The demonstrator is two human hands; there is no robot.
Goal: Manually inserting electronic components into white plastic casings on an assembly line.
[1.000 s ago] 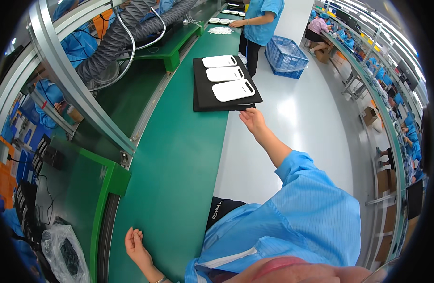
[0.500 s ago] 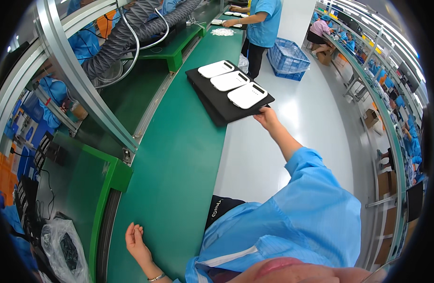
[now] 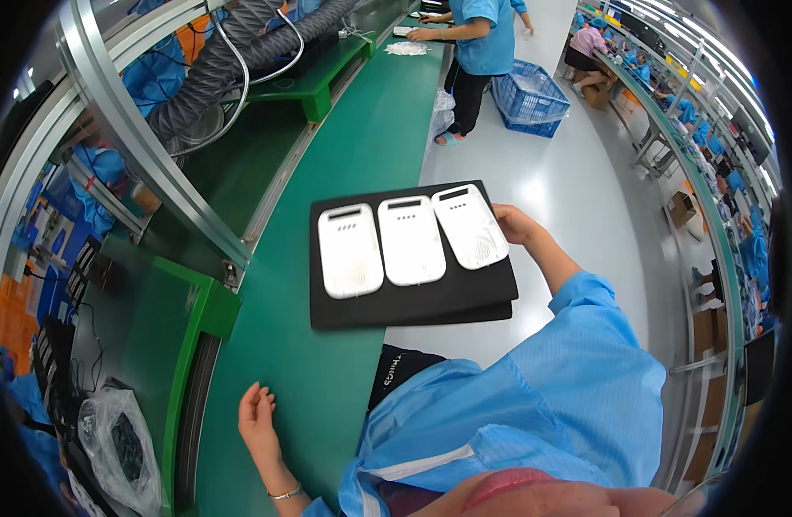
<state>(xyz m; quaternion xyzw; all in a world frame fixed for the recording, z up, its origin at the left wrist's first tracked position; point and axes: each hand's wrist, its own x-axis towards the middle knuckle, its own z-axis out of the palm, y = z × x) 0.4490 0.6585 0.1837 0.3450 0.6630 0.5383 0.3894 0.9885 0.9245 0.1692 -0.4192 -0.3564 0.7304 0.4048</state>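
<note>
My right hand [image 3: 518,224] grips the right edge of a black board [image 3: 430,306], fingers partly hidden beneath it. A second black layer shows under its lower right edge. Three white plastic covers lie side by side on top: a left one [image 3: 351,252], a middle one [image 3: 411,241] and a slightly tilted right one [image 3: 470,227]. Each has a dark slot and a row of small holes near its far end. The board hangs partly past the right edge of the green belt [image 3: 301,370]. My left hand [image 3: 258,414] rests over the belt, empty, its fingers loosely bent and apart.
Left of the belt stand a metal frame post [image 3: 129,129], a green side bench [image 3: 211,302] and a clear plastic bag [image 3: 120,439]. Farther up, a co-worker in blue [image 3: 486,43] stands by small white parts [image 3: 407,49] and a blue crate [image 3: 532,99].
My right hand has drawn the board nearer and turned it, so the covers' slotted ends now point away from me. My left hand has shifted slightly up and right.
</note>
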